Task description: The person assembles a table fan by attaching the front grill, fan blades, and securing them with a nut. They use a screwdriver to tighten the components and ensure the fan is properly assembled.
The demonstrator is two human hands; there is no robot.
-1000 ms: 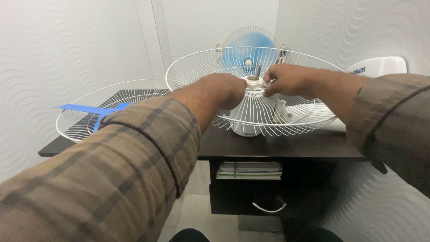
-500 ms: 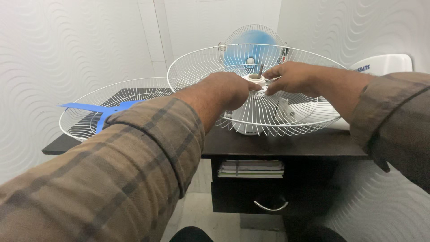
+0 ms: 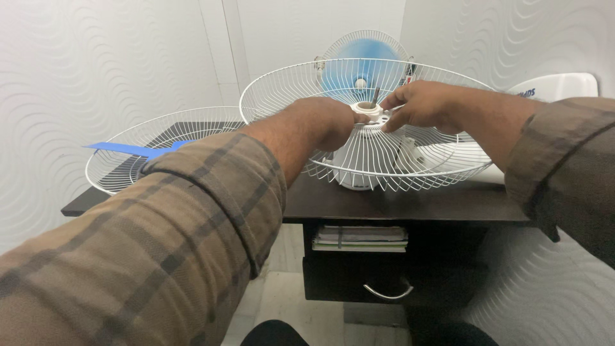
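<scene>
- White wire fan guard point(image 3: 282, 96) sat centre frame on the dark desk point(image 3: 410, 205).
- Left hand point(image 3: 320, 122) and right hand point(image 3: 419, 106) both pinched the white hub ring point(image 3: 366, 110) at its centre.
- Second guard point(image 3: 128, 154) with blue blade point(image 3: 125, 149) lay at left.

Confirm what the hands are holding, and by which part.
Both the left hand and right hand pinch the white plastic ring at the hub of the white wire fan guard; nothing else is held.

Second white wire fan guard point(image 3: 128, 157) holding blue plastic fan blade point(image 3: 131, 150), left on dark wooden tabletop point(image 3: 410, 205) | assembled blue-bladed fan point(image 3: 365, 57) behind | stacked papers point(image 3: 360, 238) on shelf beneath | drawer with curved metal handle point(image 3: 388, 294) below
</scene>
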